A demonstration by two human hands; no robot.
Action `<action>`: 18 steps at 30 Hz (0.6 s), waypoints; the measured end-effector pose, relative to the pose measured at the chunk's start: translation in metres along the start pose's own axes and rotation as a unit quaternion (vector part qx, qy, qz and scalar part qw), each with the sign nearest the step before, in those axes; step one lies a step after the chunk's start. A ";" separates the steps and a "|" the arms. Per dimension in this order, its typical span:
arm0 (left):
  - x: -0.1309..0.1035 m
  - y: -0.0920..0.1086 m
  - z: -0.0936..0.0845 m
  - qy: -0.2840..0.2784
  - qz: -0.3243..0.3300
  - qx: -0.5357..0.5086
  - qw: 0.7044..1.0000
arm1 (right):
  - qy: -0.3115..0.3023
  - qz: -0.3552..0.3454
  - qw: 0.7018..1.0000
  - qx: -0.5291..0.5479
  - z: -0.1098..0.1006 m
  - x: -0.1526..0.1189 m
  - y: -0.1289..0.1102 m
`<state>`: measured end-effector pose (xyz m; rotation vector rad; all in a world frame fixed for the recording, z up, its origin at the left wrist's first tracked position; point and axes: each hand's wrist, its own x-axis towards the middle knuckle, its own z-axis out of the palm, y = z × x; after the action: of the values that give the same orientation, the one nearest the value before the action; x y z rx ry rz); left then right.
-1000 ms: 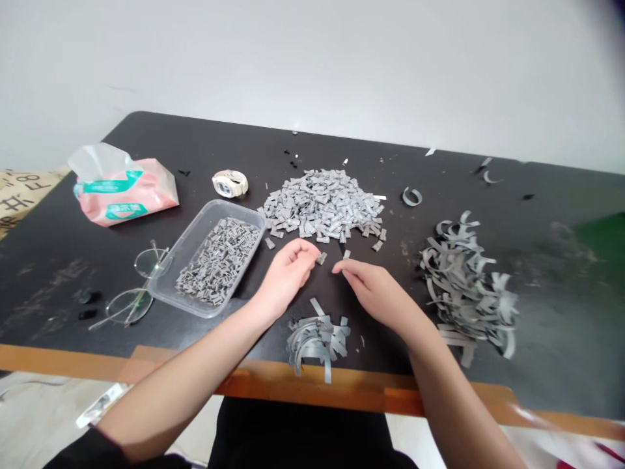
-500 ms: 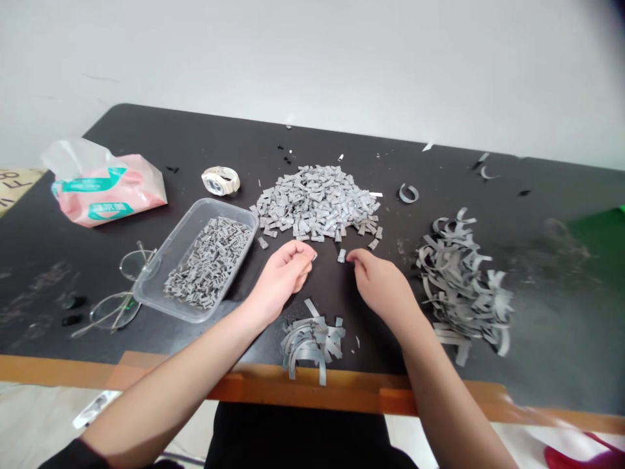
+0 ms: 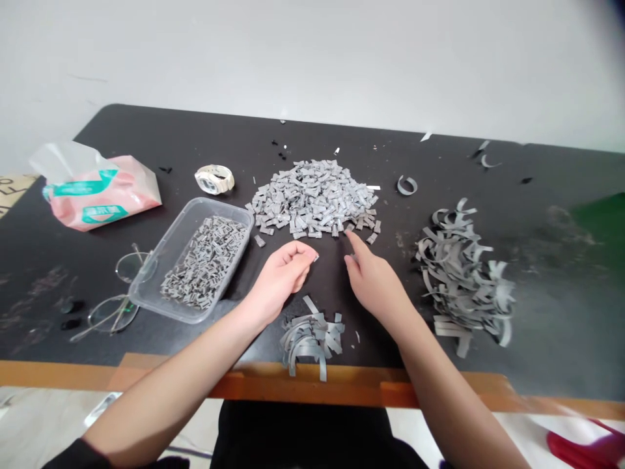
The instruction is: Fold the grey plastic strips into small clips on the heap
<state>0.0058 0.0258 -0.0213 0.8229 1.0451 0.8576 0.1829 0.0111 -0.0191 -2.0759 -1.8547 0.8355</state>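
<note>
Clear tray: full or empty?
Partly full. The tray holds a loose layer of small grey pieces; bare bottom shows along its left side, and it has no lid.

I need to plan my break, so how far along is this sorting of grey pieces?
Partly done. A clear tray already holds a layer of small grey pieces, and curled grey strips lie in a heap at the right, with a few more near the table edge. In hand: the left hand pinches one small piece, while the right hand reaches to the large pile. That pile is what looks left.
</note>
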 end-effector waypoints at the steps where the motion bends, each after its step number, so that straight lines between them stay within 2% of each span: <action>1: 0.000 -0.001 0.000 -0.005 -0.001 0.001 1.000 | 0.009 -0.004 1.000 0.017 0.000 0.000 0.001; 4: 0.000 -0.004 0.000 -0.011 -0.005 0.001 1.000 | 0.021 -0.042 0.991 0.124 0.000 -0.002 0.002; 7: -0.002 -0.005 0.002 -0.019 0.006 -0.001 1.000 | -0.019 -0.075 0.964 0.255 0.002 -0.006 -0.001; 10: -0.006 -0.003 0.004 -0.013 0.053 0.016 0.998 | -0.052 -0.062 0.930 0.358 0.006 -0.010 -0.006; 14: -0.012 0.000 0.005 0.008 0.129 0.085 0.988 | -0.050 -0.041 0.875 0.479 0.009 -0.012 -0.008; 18: -0.013 0.002 0.005 -0.035 0.101 0.047 0.993 | -0.074 -0.026 0.827 0.556 0.006 -0.012 -0.006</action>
<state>0.0063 0.0149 -0.0132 1.0444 0.9569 0.9479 0.1740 -0.0002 -0.0173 -1.1961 -0.9702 1.5760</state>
